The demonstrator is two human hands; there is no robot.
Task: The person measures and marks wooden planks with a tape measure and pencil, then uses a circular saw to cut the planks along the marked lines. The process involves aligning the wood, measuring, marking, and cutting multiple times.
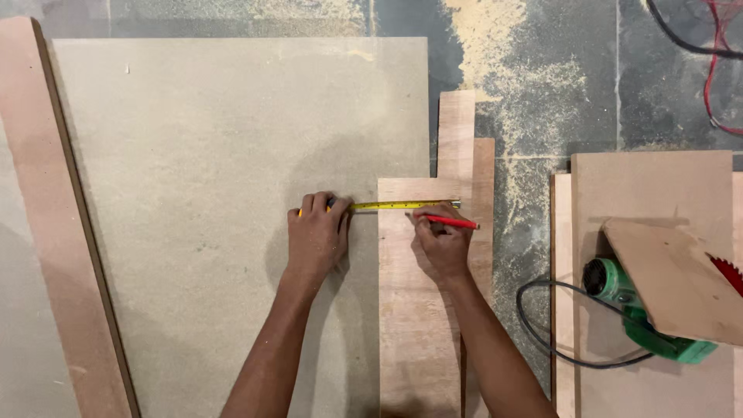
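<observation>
Left hand (317, 232) lies palm-down on the large grey board (232, 217), fingers curled over the body of a yellow tape measure (329, 207) and pinning it there. The tape blade (402, 205) runs right from that hand, flat across the far end of a narrow plywood strip (418, 310), its hook at the strip's right edge.

Right hand (441, 244) rests on the plywood strip, closed in a writing grip on a red pencil (453, 222); the tip sits just near-side of the blade, on the strip.

Handling judgement: the strip looks thin, stiff and light, liable to slide on the dusty floor unless weighted by a palm; best gripped along its long edges. The blade is springy and would recoil if the case were let go.

Surroundings: further plywood offcuts (464, 131) lie beyond and to the right of the strip. A green circular saw (642, 317) with black cord (542, 325) sits at right on stacked boards (650, 186), partly covered by a loose panel. Sawdust (526, 85) covers the far floor. A long reddish strip (46, 232) lies at far left.
</observation>
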